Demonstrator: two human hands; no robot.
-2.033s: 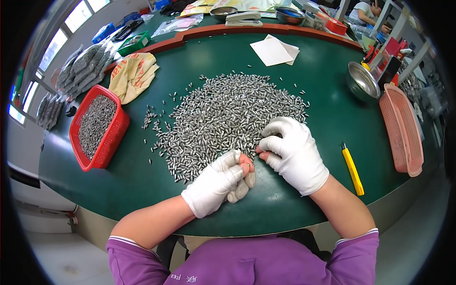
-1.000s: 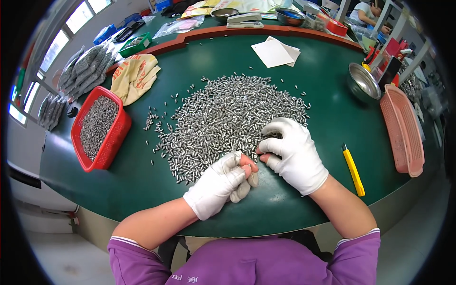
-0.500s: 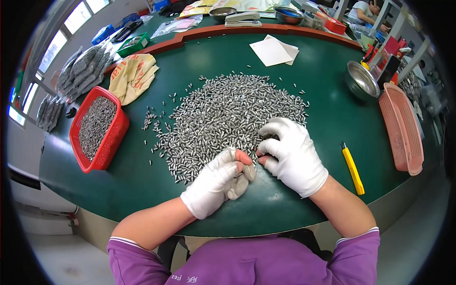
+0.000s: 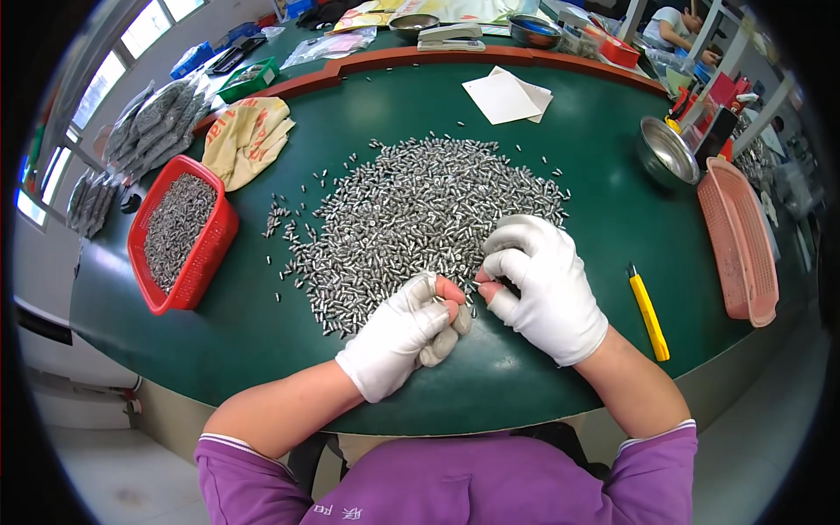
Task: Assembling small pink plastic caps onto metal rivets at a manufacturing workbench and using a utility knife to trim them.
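Gloves are covering two hands at lower centre: the left hand [image 4: 404, 337] is curling into a loose fist, bare fingertips poking out, the right hand [image 4: 540, 287] is pinching something too small to identify. Both are resting at the near edge of one heap of small metal pins [image 4: 420, 219], uncountable, at centre. One red basket [image 4: 179, 234] at left is holding more; one yellow knife [image 4: 648, 312] is lying at right.

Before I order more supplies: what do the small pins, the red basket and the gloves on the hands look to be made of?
Pins: likely metal, silvery grey with bright glints.
Red basket: probably moulded plastic, glossy uniform red, with slotted walls.
Gloves: seemingly white knit fabric, matte and creased on the left hand and right hand; some fingertips poke out bare.
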